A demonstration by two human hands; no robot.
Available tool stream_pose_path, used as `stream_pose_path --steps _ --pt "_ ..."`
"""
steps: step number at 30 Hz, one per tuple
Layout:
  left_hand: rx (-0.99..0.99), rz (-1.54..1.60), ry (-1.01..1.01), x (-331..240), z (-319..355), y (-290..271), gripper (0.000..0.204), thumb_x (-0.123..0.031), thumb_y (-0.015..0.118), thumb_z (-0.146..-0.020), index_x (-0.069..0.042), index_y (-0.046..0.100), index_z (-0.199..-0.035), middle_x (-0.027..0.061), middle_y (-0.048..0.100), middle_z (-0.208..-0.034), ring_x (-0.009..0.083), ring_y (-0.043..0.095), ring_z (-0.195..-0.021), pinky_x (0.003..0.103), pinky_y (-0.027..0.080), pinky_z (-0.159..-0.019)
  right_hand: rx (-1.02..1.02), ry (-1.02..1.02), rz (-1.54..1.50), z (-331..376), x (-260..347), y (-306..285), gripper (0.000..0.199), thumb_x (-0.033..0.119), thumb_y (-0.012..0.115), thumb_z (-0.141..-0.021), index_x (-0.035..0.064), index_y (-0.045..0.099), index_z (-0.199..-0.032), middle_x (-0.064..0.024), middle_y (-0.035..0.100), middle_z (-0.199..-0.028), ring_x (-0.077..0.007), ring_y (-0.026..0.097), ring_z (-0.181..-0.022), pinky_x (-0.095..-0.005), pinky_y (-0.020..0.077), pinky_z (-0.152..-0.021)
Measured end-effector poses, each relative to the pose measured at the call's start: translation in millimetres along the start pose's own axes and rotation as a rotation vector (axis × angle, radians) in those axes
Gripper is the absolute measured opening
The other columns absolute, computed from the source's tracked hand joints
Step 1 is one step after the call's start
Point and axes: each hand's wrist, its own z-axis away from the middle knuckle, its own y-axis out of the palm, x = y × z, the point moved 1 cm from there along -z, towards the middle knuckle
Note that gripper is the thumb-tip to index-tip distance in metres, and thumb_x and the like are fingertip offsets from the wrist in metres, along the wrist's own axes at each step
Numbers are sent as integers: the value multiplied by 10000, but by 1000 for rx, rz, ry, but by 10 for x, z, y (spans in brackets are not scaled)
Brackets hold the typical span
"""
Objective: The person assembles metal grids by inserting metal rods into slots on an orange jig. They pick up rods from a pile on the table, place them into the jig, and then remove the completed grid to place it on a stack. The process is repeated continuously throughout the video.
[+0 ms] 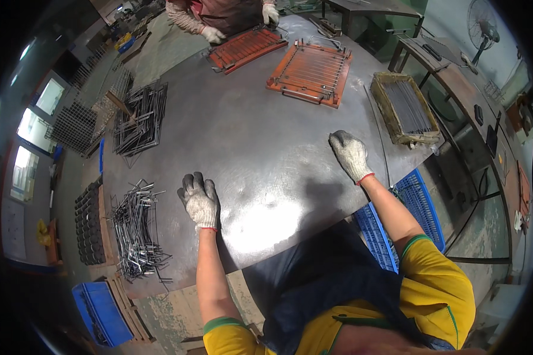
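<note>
My left hand (199, 201), in a pale knit glove with dark grey fingers, lies palm down on the metal tabletop (249, 142), fingers stretched and spread. Beside it to the left is a tangled pile of bent metal wire pieces (137, 228). My right hand (350, 155), gloved alike, rests palm down farther right, its fingers close together and a little bent. Nothing shows in either hand. Beyond the right hand sits an orange jig plate (331, 94) with parallel metal rods and wire handles. Nearest on its right is a worn box (410, 140) of thin straight rods.
Across the table a gloved co-worker (231, 15) has hands at a second orange jig (246, 50). Black wire frames (139, 121) are stacked at the far left. Blue crates (419, 201) stand below the right edge, another blue bin (103, 310) at lower left. A side bench (456, 83) runs along the right.
</note>
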Motion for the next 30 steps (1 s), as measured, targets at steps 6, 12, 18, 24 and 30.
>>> stream_pose_path --steps 6,12,18,24,30 --pt "15 -31 -13 29 -4 54 347 -288 579 -962 -57 621 -1218 160 589 -1228 304 553 -1185 475 372 -1035 -31 -15 -4 6 -34 46 322 360 560 -988 85 707 -1070 -186 720 -1040 -400 683 -959 -486 536 -834" --pt "113 -7 -108 -39 -209 142 364 -343 541 -1011 -68 603 -1242 151 582 -1218 342 517 -1218 534 374 -1053 -60 -63 23 17 -74 110 320 363 564 -991 85 700 -1074 -180 722 -1033 -399 683 -951 -484 536 -824" --pt "106 364 -564 -649 -847 603 767 -604 476 -988 69 456 -1356 259 505 -1393 421 394 -1371 602 104 -1203 -26 -51 29 6 -42 98 318 358 569 -993 82 706 -1071 -168 724 -1036 -387 685 -955 -468 539 -827" --pt "-141 487 -822 -879 -1334 961 618 -439 646 -899 68 568 -1244 219 620 -1234 332 613 -1108 402 482 -976 -3 17 -23 8 38 5 324 372 566 -1001 90 700 -1087 -173 723 -998 -391 694 -889 -483 545 -777" --pt "-23 943 -851 -721 -1171 925 344 -322 581 -949 2 695 -931 63 666 -874 188 576 -751 378 466 -664 -27 -333 37 88 -262 114 338 244 546 -1029 96 605 -1327 -169 641 -1273 -282 659 -1126 -421 558 -886"
